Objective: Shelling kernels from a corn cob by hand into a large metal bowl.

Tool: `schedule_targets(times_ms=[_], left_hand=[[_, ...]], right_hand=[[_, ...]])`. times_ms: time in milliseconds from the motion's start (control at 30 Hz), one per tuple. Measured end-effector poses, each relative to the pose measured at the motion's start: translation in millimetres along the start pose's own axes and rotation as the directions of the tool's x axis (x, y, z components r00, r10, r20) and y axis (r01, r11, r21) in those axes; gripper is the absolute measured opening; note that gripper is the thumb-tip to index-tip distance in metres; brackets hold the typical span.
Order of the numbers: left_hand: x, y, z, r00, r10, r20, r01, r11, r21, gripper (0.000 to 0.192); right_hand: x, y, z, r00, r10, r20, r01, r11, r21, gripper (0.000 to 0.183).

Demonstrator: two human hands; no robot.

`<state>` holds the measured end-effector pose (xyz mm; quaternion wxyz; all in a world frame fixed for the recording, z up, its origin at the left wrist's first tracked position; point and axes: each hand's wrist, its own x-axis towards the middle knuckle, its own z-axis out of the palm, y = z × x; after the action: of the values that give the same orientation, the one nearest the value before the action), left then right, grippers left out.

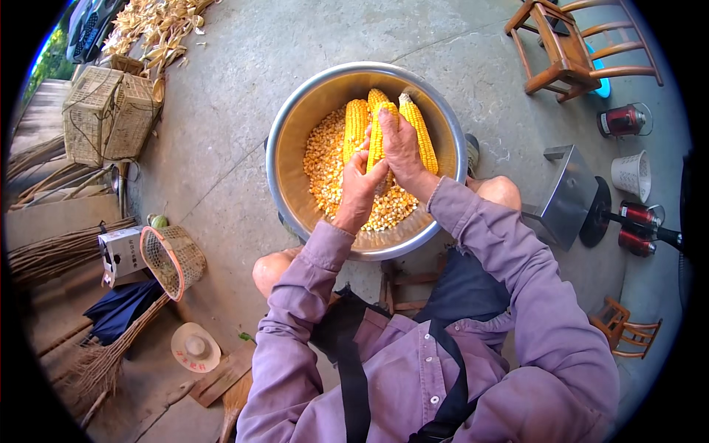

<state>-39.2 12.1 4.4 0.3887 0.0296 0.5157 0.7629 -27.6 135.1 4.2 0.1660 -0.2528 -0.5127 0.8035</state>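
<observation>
A large metal basin (288, 183) stands between my knees, with loose corn kernels (327, 149) spread over its bottom. Both my hands grip one ear of corn (376, 138) above the kernels. My left hand (360, 185) holds its near end, fingers wrapped around from the left. From the right, my right hand (401, 147) clasps it, the thumb pressed near the tip. Other whole ears lie in the basin: one ear on the left (355, 124), one ear on the right (418, 130), and another behind, partly hidden (378, 97).
Corn husks (160, 33) are heaped at the upper left, near a woven basket (111, 116). An open basket (188, 260), a straw hat (195, 348) and a twig broom (116, 349) lie to the left. A wooden chair (559, 50) and a metal stool (562, 199) stand at the right.
</observation>
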Motion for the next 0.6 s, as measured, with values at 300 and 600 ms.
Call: schedule_targets(times_ms=[300,600], left_hand=[[-4,3,1,0.988,0.151,-0.020,-0.133,0.919,0.370,0.041],[-7,-2,15,0.826,0.559,0.074,-0.482,0.630,0.609,0.039]], right_hand=[[0,-9,1,1.000,-0.016,-0.007,0.017,0.998,0.055,0.049],[3,-6,-1,1.000,0.020,-0.010,-0.019,0.994,0.106,0.047]])
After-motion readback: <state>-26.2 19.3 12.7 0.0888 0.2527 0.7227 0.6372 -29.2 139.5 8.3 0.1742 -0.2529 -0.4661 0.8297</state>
